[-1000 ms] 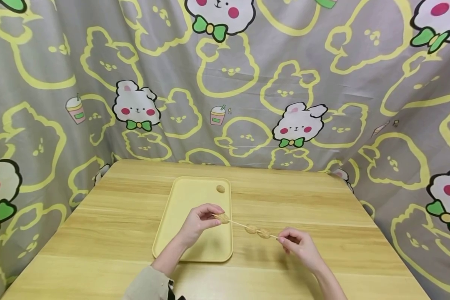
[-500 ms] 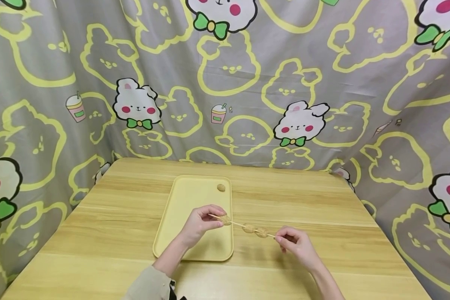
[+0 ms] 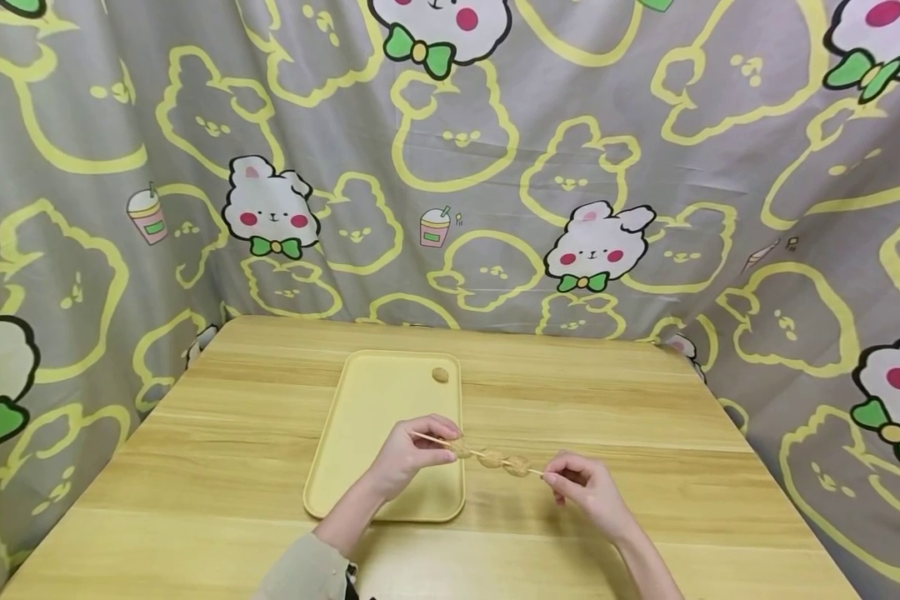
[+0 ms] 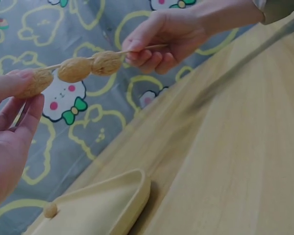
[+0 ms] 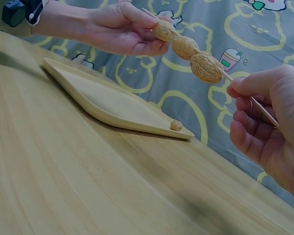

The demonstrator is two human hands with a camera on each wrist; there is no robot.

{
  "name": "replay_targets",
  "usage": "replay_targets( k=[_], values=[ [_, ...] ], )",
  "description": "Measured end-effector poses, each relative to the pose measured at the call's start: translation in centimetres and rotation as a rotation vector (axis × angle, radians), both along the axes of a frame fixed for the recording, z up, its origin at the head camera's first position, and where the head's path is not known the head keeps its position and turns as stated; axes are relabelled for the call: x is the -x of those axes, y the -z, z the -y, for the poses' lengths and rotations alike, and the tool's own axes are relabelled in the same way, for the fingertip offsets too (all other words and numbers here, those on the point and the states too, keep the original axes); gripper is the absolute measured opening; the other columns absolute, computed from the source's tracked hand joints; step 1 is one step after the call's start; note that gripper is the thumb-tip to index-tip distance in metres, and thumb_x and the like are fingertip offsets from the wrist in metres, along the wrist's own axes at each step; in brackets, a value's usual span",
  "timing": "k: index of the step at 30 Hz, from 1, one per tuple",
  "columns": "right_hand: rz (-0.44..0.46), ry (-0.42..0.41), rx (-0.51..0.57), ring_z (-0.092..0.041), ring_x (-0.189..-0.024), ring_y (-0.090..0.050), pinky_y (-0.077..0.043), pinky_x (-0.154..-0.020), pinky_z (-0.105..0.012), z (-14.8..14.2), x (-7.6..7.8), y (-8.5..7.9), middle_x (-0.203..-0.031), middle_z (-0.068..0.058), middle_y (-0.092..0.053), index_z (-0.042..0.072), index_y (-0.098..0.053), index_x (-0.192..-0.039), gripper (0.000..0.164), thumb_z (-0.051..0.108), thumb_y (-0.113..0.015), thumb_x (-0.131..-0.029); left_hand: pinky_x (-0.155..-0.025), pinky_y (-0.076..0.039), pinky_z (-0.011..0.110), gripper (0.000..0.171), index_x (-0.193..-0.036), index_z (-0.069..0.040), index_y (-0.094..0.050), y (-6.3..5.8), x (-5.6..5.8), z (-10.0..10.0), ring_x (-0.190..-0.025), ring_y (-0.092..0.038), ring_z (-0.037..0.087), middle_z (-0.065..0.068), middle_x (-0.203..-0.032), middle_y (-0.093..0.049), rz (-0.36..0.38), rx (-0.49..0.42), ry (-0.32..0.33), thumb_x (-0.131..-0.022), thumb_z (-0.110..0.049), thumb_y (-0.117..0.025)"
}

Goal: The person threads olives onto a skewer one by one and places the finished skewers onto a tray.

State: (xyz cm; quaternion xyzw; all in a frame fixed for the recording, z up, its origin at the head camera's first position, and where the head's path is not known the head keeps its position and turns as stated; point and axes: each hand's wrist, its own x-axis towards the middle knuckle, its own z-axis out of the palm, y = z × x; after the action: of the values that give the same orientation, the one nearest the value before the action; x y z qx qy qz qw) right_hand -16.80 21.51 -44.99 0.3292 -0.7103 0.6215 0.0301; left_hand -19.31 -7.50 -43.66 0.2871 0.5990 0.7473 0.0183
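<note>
A thin wooden skewer (image 3: 537, 472) runs between the hands above the table, slanting slightly down to the right in the head view. Three tan, wrinkled food balls are threaded on it, close together: the left-end ball (image 5: 163, 30), the middle ball (image 5: 185, 47) and the right-end ball (image 5: 206, 68). The left hand (image 3: 412, 457) pinches the left-end ball between thumb and fingers, with the skewer's tip sticking out past it. With thumb and index finger, the right hand (image 3: 588, 492) grips the skewer's bare right part; its rear end lies along the palm in the right wrist view.
A pale yellow tray (image 3: 367, 408) lies on the wooden table (image 3: 607, 392), partly under the left hand. One loose tan ball (image 3: 440, 375) sits in its far right corner. A grey patterned curtain (image 3: 480, 183) hangs behind the table and at its sides.
The left hand has moved right, and the left-end ball has slid along the skewer up to the other two. More skewer sticks out at the left. The right hand has shifted slightly left.
</note>
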Motion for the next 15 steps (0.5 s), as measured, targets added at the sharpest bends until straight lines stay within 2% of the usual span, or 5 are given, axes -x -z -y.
replay_targets(
  k=[4,9,11,15],
  values=[
    [-0.003,-0.004,0.0,-0.024,-0.054,-0.05,-0.046,-0.044,-0.035,0.22,0.06,-0.04,-0.074,-0.02,-0.052,-0.005,-0.06,-0.087,0.011,-0.013,-0.052,-0.086,-0.075,-0.052,0.021,0.03,-0.093,0.026,-0.052,0.04,0.01,-0.09,-0.09,-0.059,0.009,-0.004,-0.098,-0.062,0.001,0.006,0.004,-0.073,0.01,-0.068],
    [0.008,-0.019,0.011,-0.018,-0.054,-0.052,-0.047,-0.044,-0.032,0.5,0.01,0.01,-0.073,-0.004,-0.057,-0.011,-0.056,-0.086,0.004,-0.013,-0.052,-0.086,-0.074,-0.052,0.02,0.024,-0.093,0.022,-0.056,-0.01,0.02,-0.16,-0.087,-0.06,0.009,0.002,-0.099,-0.061,0.014,0.003,0.004,-0.073,0.013,-0.066],
    [0.011,-0.02,0.012,-0.016,-0.055,-0.052,-0.046,-0.044,-0.032,0.54,-0.09,0.08,-0.072,-0.004,-0.056,-0.012,-0.055,-0.086,0.004,-0.013,-0.051,-0.086,-0.073,-0.052,0.02,0.021,-0.092,0.017,-0.059,-0.07,-0.02,-0.19,-0.086,-0.06,0.009,0.008,-0.099,-0.06,0.022,-0.002,0.009,-0.073,0.012,-0.067],
    [0.028,-0.003,-0.007,-0.012,-0.057,-0.052,-0.045,-0.044,-0.033,0.54,-0.32,0.19,-0.07,-0.013,-0.054,-0.012,-0.056,-0.087,0.004,-0.012,-0.052,-0.087,-0.073,-0.052,0.02,0.019,-0.091,0.01,-0.063,-0.17,-0.11,-0.23,-0.084,-0.06,0.009,0.017,-0.1,-0.059,0.049,-0.007,0.024,-0.073,0.009,-0.068]
  ],
)
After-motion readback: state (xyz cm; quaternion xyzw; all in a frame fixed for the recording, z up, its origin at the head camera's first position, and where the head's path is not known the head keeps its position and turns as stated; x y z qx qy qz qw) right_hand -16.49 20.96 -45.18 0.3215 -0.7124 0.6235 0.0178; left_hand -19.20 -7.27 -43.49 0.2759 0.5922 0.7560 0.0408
